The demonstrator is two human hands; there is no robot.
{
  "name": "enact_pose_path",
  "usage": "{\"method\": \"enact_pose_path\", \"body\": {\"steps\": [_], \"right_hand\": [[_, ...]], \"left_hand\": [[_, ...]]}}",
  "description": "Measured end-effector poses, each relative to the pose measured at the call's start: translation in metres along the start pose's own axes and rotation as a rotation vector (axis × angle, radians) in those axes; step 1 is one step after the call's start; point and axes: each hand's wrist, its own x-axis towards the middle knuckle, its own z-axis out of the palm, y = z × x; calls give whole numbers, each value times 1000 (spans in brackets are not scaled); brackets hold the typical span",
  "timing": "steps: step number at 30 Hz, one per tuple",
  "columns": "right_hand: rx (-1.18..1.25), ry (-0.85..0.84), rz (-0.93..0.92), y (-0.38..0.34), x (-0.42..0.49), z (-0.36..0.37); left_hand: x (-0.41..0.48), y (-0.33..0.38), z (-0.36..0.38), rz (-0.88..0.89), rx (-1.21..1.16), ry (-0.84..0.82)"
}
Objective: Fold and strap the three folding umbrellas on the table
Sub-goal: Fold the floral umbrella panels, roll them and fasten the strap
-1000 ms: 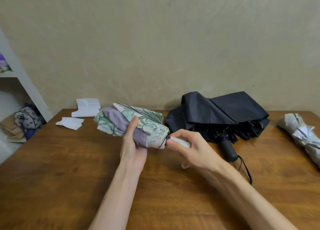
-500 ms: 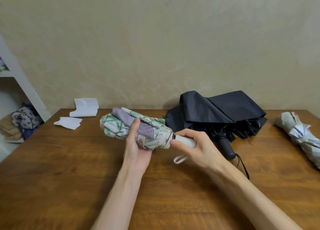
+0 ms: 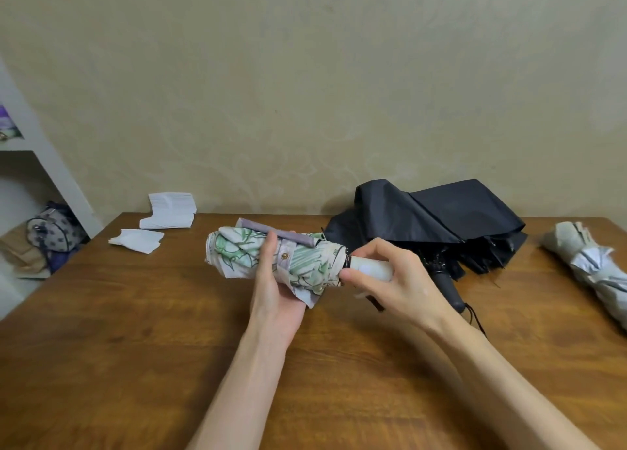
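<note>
Gripping floral umbrella (image 3: 271, 256) with both hands; shelf (image 3: 51, 174) holds bag (image 3: 54, 229).

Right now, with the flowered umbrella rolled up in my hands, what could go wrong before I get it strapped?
The strap hangs loose, its snap apparently unfastened, so the floral umbrella may unroll if the left hand eases its grip. The right hand holds only the white handle; twisting it could loosen the folds. The black umbrella lies spread close behind, where its fabric might snag.

Beige wall (image 3: 305, 93) with faint scrolling pattern, evenly lit. Brown wooden counter (image 3: 118, 364) abuts it. White shelf unit (image 3: 51, 168) stands left.
</note>
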Motion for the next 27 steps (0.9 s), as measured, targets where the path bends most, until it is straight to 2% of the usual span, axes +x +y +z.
{"method": "enact_pose_path", "body": {"steps": [4,7,9,12,14,16,18,23,27], "right_hand": [[207,-111,238,-14,5,-14],[275,-229,392,-17,1,-21],[304,-275,429,-18,0,-22],[181,-306,381,-17,0,-24],[49,-269,242,-12,-1,-21],[-54,-207,78,-6,-1,-17],[-72,-182,14,-3,-1,-16],[60,-236,99,-7,3,-20],[193,-381,251,-2,0,-27]], "left_hand": [[-3,3,-2,68,-25,-208],[-2,1,-2,52,-72,-275],[-2,-1,-2,56,-51,-272],[-9,1,7,49,46,-114],[-9,0,10,46,87,-36],[-10,1,12,49,53,-9],[-11,4,10,57,18,-9],[-14,7,7,61,-18,-99],[-12,3,6,79,-17,-169]]}}
